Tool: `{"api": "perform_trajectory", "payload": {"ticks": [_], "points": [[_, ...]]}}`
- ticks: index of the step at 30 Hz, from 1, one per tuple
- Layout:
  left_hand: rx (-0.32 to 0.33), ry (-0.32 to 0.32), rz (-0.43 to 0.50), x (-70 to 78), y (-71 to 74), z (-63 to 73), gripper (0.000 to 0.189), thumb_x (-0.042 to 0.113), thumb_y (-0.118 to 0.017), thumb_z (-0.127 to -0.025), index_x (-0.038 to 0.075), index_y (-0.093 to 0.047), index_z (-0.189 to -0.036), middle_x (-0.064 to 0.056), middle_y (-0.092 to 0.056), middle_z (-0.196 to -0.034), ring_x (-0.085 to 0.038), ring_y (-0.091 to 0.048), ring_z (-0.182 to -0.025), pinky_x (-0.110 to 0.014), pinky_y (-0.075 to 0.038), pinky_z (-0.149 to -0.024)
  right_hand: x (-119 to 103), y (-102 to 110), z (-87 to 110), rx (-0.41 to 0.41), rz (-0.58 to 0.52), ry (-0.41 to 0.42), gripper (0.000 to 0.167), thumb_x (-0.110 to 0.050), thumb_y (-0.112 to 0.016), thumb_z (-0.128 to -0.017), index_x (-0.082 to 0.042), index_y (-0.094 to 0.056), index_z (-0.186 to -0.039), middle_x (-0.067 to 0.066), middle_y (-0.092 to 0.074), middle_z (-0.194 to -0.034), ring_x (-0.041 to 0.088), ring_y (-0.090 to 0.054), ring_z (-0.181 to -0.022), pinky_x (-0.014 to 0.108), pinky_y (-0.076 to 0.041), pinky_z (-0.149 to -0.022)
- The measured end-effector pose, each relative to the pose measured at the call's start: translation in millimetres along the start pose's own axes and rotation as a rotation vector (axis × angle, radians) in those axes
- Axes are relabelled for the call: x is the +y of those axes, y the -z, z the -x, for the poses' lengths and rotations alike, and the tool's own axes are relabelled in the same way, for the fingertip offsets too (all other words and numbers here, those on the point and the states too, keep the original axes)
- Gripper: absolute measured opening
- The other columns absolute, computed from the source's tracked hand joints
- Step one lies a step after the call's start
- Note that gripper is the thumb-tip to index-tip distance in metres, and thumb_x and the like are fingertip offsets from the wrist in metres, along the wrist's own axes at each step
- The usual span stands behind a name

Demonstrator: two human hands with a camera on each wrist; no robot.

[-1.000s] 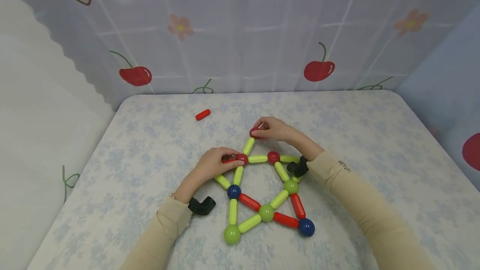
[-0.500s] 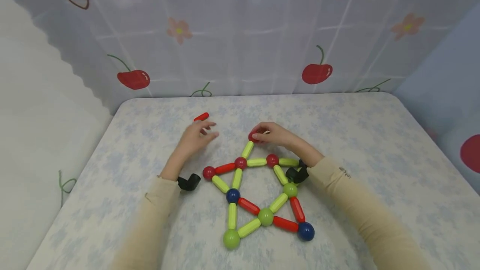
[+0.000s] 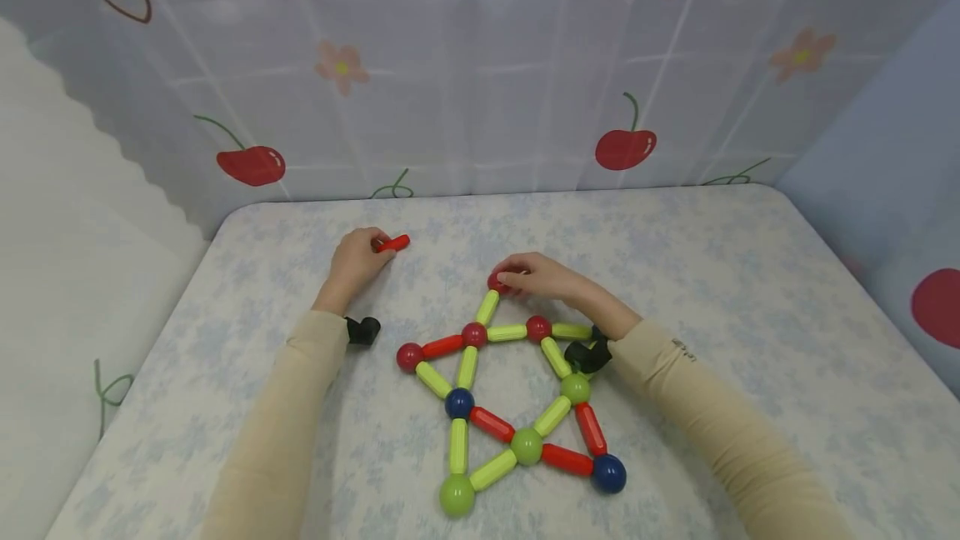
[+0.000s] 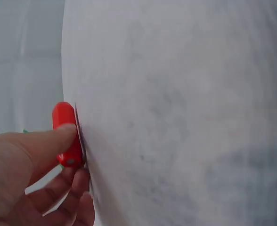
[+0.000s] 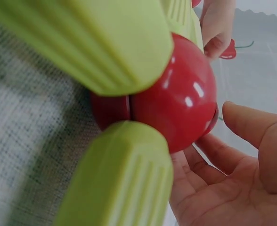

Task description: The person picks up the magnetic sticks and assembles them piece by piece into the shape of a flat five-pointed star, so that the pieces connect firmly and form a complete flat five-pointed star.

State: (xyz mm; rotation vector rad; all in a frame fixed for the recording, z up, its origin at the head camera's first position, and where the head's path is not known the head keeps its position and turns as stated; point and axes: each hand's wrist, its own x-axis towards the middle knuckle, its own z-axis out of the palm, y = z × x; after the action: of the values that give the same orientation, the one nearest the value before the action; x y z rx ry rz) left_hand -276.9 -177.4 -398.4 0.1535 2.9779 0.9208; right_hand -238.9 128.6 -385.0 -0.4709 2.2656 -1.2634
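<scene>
My left hand (image 3: 356, 260) is at the far left of the table, pinching a loose red magnetic rod (image 3: 401, 242) between thumb and fingers. The left wrist view shows the thumb across the red rod (image 4: 62, 113), close to the tabletop. At the top of a star-shaped frame, my right hand (image 3: 546, 280) holds a red ball (image 3: 494, 282), which sits at the end of a lime rod (image 3: 487, 307). In the right wrist view another red ball (image 5: 183, 94), with lime rods against it, largely covers the one at my fingers.
The frame of red and lime rods and several balls lies flat mid-table, with a lime ball (image 3: 457, 495) and a blue ball (image 3: 608, 473) at its near corners. My right sleeve (image 3: 697, 390) covers its right corner. A patterned curtain (image 3: 450, 65) hangs behind the table.
My left hand has let go of the frame's left side, moved away to the upper left and picked up the loose red rod. My right hand stays on the top red ball.
</scene>
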Motion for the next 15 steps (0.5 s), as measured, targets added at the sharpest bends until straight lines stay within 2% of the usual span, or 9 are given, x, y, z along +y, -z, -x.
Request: {"api": "perform_trajectory", "payload": {"ticks": [3, 6, 9, 12, 15], "points": [[-0.042, -0.031, 0.064, 10.7, 3.0, 4.7, 0.028, 0.014, -0.064, -0.09, -0.001, -0.063, -0.113, -0.016, -0.06, -0.106, -0.03, -0.054, -0.093, -0.041, -0.044, -0.08, 0, 2, -1.3, -0.001, -0.004, -0.008, 0.032, -0.019, -0.049, -0.099, 0.002, -0.056, -0.123, 0.012, -0.061, -0.107, 0.023, -0.058, -0.096, 0.033, -0.048, -0.081], [-0.112, -0.103, 0.129, 30.3, 2.5, 14.7, 0.027, 0.014, -0.067, -0.088, 0.002, -0.065, -0.113, -0.013, -0.061, -0.108, -0.027, -0.054, -0.094, -0.039, -0.045, -0.079, -1, 3, -2.8, 0.004, -0.006, -0.017, 0.035, -0.023, -0.047, -0.1, 0.002, -0.055, -0.124, 0.013, -0.06, -0.11, 0.025, -0.057, -0.099, 0.033, -0.047, -0.083], [-0.168, -0.252, 0.158, 56.2, -1.8, 28.5, 0.025, 0.013, -0.069, -0.086, 0.004, -0.067, -0.109, -0.008, -0.063, -0.103, -0.023, -0.056, -0.089, -0.035, -0.047, -0.074, -2, 5, -2.8, 0.001, -0.076, -0.029, 0.042, -0.027, -0.04, -0.102, 0.005, -0.051, -0.127, 0.018, -0.056, -0.118, 0.029, -0.055, -0.106, 0.035, -0.046, -0.087], [-0.219, -0.396, 0.157, 82.2, -9.2, 40.7, 0.021, 0.011, -0.072, -0.083, 0.005, -0.07, -0.104, -0.003, -0.064, -0.097, -0.018, -0.056, -0.082, -0.031, -0.048, -0.071, -2, 8, -1.1, -0.023, -0.208, -0.052, 0.049, -0.03, -0.032, -0.104, 0.009, -0.047, -0.13, 0.023, -0.051, -0.124, 0.033, -0.054, -0.11, 0.038, -0.045, -0.088], [-0.272, -0.484, 0.122, 102.5, -19.3, 47.9, 0.02, 0.009, -0.074, -0.081, 0.006, -0.07, -0.101, 0.001, -0.064, -0.09, -0.015, -0.055, -0.078, -0.026, -0.047, -0.069, 1, 9, 0.3, -0.051, -0.296, -0.065, 0.054, -0.033, -0.029, -0.104, 0.01, -0.045, -0.131, 0.024, -0.051, -0.124, 0.032, -0.055, -0.11, 0.038, -0.045, -0.088]]}}
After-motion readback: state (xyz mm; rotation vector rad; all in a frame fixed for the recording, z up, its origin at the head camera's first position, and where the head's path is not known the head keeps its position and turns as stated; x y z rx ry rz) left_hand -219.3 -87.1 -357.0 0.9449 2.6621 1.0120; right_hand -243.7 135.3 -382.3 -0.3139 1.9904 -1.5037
